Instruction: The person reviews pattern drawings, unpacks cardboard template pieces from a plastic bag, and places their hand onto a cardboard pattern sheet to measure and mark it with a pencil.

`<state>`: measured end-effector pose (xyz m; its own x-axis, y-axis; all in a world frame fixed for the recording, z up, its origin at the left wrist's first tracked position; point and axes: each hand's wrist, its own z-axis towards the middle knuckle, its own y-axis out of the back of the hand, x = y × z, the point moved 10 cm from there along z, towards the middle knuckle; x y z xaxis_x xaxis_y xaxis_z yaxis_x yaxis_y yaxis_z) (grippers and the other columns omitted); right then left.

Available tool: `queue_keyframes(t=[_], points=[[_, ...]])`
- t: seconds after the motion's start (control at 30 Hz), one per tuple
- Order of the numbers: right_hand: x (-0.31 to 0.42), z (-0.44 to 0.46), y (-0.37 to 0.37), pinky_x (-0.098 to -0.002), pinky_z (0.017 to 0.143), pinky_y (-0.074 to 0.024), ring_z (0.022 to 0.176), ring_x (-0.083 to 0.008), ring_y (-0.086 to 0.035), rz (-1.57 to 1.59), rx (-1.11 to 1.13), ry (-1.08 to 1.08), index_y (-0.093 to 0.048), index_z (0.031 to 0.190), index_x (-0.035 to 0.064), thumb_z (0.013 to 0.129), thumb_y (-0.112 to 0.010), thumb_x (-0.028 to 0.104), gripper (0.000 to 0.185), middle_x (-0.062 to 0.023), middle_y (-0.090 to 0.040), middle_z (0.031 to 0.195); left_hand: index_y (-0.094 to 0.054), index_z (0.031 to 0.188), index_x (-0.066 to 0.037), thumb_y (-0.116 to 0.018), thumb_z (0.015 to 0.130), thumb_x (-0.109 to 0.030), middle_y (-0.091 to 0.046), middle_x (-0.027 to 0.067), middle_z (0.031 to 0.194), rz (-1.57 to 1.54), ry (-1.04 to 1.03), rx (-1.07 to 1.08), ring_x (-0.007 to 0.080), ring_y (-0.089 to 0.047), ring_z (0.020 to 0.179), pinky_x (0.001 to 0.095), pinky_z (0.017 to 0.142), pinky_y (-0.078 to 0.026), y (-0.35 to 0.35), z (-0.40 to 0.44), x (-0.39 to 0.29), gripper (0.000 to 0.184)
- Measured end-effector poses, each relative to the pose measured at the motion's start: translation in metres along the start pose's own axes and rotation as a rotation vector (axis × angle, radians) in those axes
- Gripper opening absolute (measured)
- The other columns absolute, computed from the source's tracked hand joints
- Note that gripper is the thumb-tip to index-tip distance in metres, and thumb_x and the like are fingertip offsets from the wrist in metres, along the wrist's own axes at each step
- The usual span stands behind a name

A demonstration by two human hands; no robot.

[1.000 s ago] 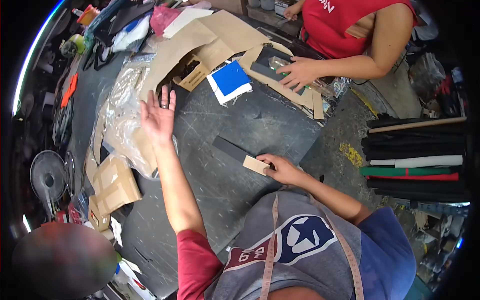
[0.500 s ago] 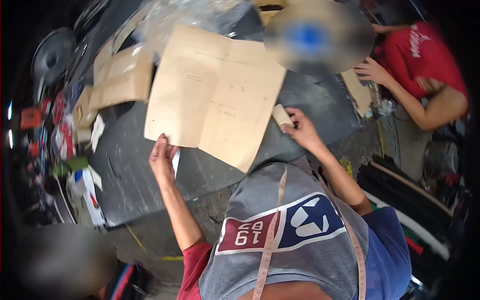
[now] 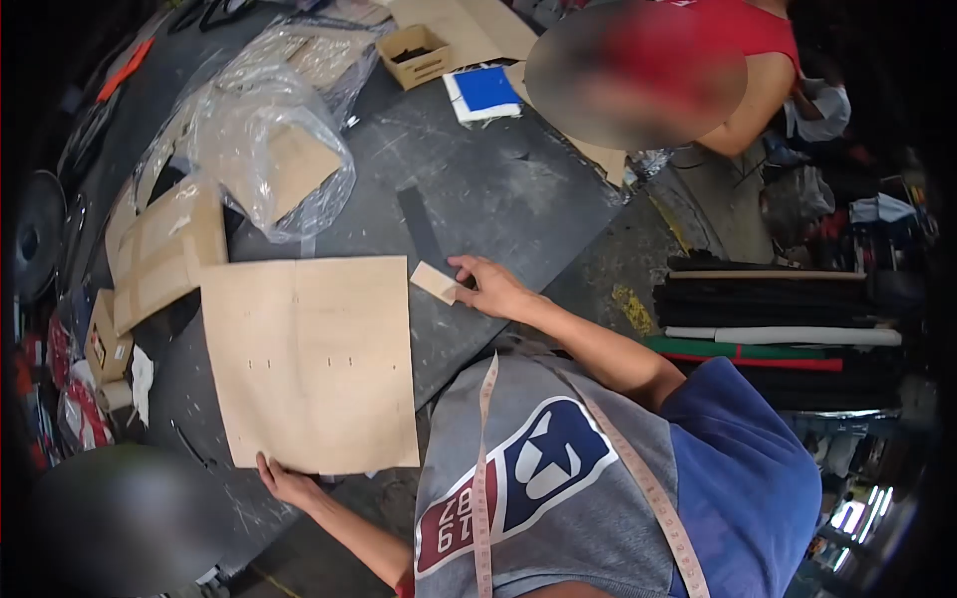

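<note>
My left hand (image 3: 285, 482) grips the lower left edge of a large brown cardboard sheet (image 3: 319, 319), thumb at the edge and the other fingers mostly hidden beneath. The sheet has a faint middle crease and several small pencil-like marks. Between the fingers of my right hand (image 3: 490, 287) is a small beige card rectangle (image 3: 435, 283), just right of the sheet and over the dark tabletop (image 3: 478, 189). A dark strip (image 3: 419, 224) lies on the table beyond that card.
Clear plastic wrap (image 3: 254, 130) and a taped cardboard package (image 3: 169, 254) lie at left. A small open box (image 3: 414, 58) and a blue-and-white fabric stack (image 3: 485, 92) sit at the far side. A co-worker in red (image 3: 768, 70) is there too. Fabric rolls (image 3: 778, 304) are stacked at right.
The cardboard sheet has gone from tilted and bent along its crease to nearly flat. My view has turned. The small card is still in my right hand, and the dark strip now shows.
</note>
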<state>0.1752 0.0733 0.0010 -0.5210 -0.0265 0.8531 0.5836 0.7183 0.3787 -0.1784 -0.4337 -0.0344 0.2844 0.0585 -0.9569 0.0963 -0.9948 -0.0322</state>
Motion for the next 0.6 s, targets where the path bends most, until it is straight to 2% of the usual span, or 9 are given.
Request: queue_keyframes(t=[0.07,0.23,0.3,0.37,0.4,0.47,0.5,0.6], points=[[0.015,0.002,0.01,-0.0347,0.08,-0.0552,0.094,-0.0246,-0.067,-0.282,-0.03,0.199,-0.06,0.132,0.0056,0.09,-0.072,0.022,0.047,-0.0131,-0.065,0.109,-0.057,0.137,-0.001,-0.056,0.096,-0.002,-0.061,0.0195,0.129,-0.02,-0.036,0.005,0.0261,-0.06,0.11,0.038,0.094,-0.052,0.012,-0.005,0.005,0.041],[-0.006,0.023,0.082,-0.0379,0.086,-0.0536,0.097,-0.0291,-0.066,-0.262,-0.149,0.2,-0.069,0.118,0.0071,0.088,-0.073,0.029,0.037,-0.0145,-0.065,0.11,-0.049,0.143,0.001,-0.063,0.094,-0.003,-0.057,0.0201,0.134,0.062,-0.106,-0.098,0.0273,-0.058,0.114,0.0384,0.097,-0.05,0.021,-0.034,-0.006,0.051],[-0.024,0.024,0.142,-0.0402,0.088,-0.0526,0.099,-0.0319,-0.065,-0.333,-0.427,0.164,-0.071,0.113,0.0079,0.086,-0.074,0.028,0.033,-0.0151,-0.064,0.111,-0.045,0.145,0.002,-0.066,0.092,-0.003,-0.057,0.0201,0.134,0.242,-0.119,-0.072,0.0271,-0.058,0.114,0.0377,0.098,-0.049,0.009,-0.053,-0.015,0.057],[-0.045,0.02,0.195,-0.0422,0.096,-0.0491,0.109,-0.0342,-0.06,-0.433,-0.646,0.102,-0.069,0.115,0.0076,0.085,-0.074,0.026,0.035,-0.0159,-0.062,0.116,-0.043,0.146,0.003,-0.068,0.091,-0.003,-0.057,0.0202,0.134,0.331,-0.132,-0.055,0.027,-0.058,0.115,0.0374,0.099,-0.049,0.008,-0.056,-0.015,0.06],[-0.055,0.019,0.214,-0.0422,0.096,-0.0491,0.109,-0.0342,-0.06,-0.428,-0.658,0.1,-0.069,0.115,0.0076,0.085,-0.074,0.026,0.035,-0.0159,-0.062,0.116,-0.042,0.146,0.003,-0.068,0.091,-0.003,-0.057,0.0202,0.134,0.334,-0.132,-0.039,0.027,-0.058,0.114,0.0375,0.098,-0.049,0.012,-0.048,-0.01,0.061],[-0.067,0.003,0.256,-0.0464,0.103,-0.0442,0.119,-0.036,-0.054,-0.534,-0.871,0.057,-0.066,0.122,0.0087,0.087,-0.072,0.03,0.041,-0.0159,-0.06,0.121,-0.041,0.146,0.004,-0.07,0.09,-0.002,-0.057,0.0203,0.133,0.341,-0.13,-0.007,0.027,-0.057,0.114,0.0376,0.098,-0.049,0.019,-0.031,0.0,0.063],[-0.069,0.001,0.264,-0.0464,0.103,-0.0442,0.119,-0.036,-0.054,-0.528,-0.879,0.05,-0.066,0.122,0.0087,0.087,-0.072,0.03,0.041,-0.0159,-0.06,0.121,-0.041,0.146,0.004,-0.07,0.09,-0.002,-0.057,0.0203,0.133,0.344,-0.136,0.002,0.027,-0.057,0.114,0.0376,0.098,-0.049,0.02,-0.029,0.001,0.063],[-0.087,-0.004,0.284,-0.0534,0.105,-0.0405,0.125,-0.0345,-0.05,-0.64,-0.795,-0.156,-0.061,0.131,0.0133,0.087,-0.072,0.037,0.051,-0.0116,-0.059,0.125,-0.042,0.145,0.004,-0.07,0.09,-0.002,-0.057,0.0209,0.132,0.343,-0.111,0.01,0.0276,-0.058,0.113,0.0385,0.098,-0.049,0.023,-0.022,0.005,0.063]])
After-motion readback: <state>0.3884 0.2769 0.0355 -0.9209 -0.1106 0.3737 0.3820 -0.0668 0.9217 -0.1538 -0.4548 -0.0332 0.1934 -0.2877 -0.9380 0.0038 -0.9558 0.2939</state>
